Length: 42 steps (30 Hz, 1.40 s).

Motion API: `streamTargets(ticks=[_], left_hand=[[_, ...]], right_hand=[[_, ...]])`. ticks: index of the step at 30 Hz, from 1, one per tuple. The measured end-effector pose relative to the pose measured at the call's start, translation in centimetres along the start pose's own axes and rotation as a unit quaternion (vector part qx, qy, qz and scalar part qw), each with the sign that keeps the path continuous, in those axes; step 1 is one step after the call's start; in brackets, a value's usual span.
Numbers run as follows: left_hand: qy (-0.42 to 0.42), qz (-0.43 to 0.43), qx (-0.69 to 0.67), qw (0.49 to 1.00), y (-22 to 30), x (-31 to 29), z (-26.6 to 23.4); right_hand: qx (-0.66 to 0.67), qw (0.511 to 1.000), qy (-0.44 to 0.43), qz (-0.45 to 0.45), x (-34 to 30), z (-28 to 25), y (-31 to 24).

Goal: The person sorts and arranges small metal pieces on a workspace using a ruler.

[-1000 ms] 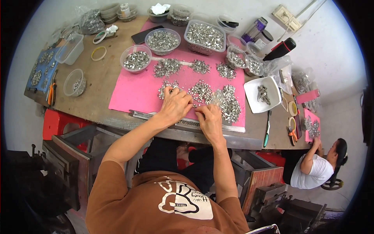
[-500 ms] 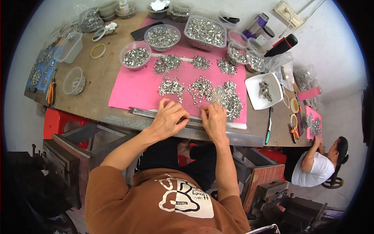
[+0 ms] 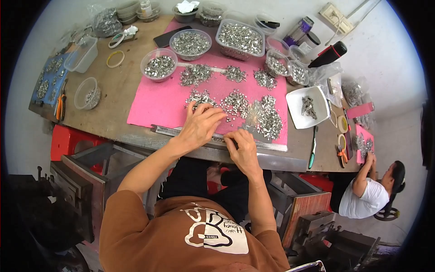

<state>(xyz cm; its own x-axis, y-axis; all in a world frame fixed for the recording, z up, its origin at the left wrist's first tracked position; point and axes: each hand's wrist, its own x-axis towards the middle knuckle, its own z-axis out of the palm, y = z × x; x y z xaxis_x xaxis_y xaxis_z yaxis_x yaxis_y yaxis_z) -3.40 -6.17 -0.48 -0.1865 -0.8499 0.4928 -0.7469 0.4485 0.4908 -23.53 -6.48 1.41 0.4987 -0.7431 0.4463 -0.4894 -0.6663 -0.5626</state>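
Metal rail (image 3: pixel 165 130) is lying along the near edge of the pink mat (image 3: pixel 147 106), close to the front of the worktop (image 3: pixel 120 93). Right hand (image 3: pixel 243 145) is resting at the rail, thumb and fingertips over its middle; can't tell whether that grip is pinching a piece. Left hand (image 3: pixel 198 128) is hanging just left of the right one, fingers bent and partly spread, near the lower-left pile of metal pieces (image 3: pixel 197 96); undersides are hiding, so can't tell if that grip is holding anything. Middle pile (image 3: pixel 234 103) and right-hand pile (image 3: pixel 270 119) are sitting near. Working well here is probably depending on steadying the rail lightly, handling single pieces squarely, and keeping wrists off loose piles so nothing is scattering.
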Motion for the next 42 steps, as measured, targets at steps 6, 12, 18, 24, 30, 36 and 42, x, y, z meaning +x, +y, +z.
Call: streamTargets(ticks=[6,12,18,24,30,36,42], left_hand=[[-0.105,0.041,0.063,0.992,-0.5,1.7,0.8],[-0.156,0.033,0.039,0.986,-0.3,0.6,-1.2],[-0.029,0.014,-0.012,0.999,-0.4,0.5,-1.2],[0.002,0.007,0.004,1.0,-0.2,1.4,0.5],[0.002,0.014,0.024,1.0,-0.3,1.9,1.4],[0.005,0.034,0.049,0.998,-0.3,2.1,1.6],[-0.004,0.047,0.001,0.999,2.1,0.6,-0.5]], right_hand=[[-0.066,0.995,0.043,0.068,1.6,0.7,2.3],[-0.113,0.993,0.03,0.013,1.3,0.3,1.9],[-0.026,0.999,0.012,-0.018,-0.3,-0.3,-0.4],[-0.041,0.999,0.021,-0.019,-0.5,-0.2,-0.4],[-0.056,0.996,0.062,0.032,1.5,0.5,2.1],[-0.145,0.988,0.044,0.024,2.5,1.5,3.0],[-0.106,0.994,0.034,0.002,1.5,-0.4,2.2]])
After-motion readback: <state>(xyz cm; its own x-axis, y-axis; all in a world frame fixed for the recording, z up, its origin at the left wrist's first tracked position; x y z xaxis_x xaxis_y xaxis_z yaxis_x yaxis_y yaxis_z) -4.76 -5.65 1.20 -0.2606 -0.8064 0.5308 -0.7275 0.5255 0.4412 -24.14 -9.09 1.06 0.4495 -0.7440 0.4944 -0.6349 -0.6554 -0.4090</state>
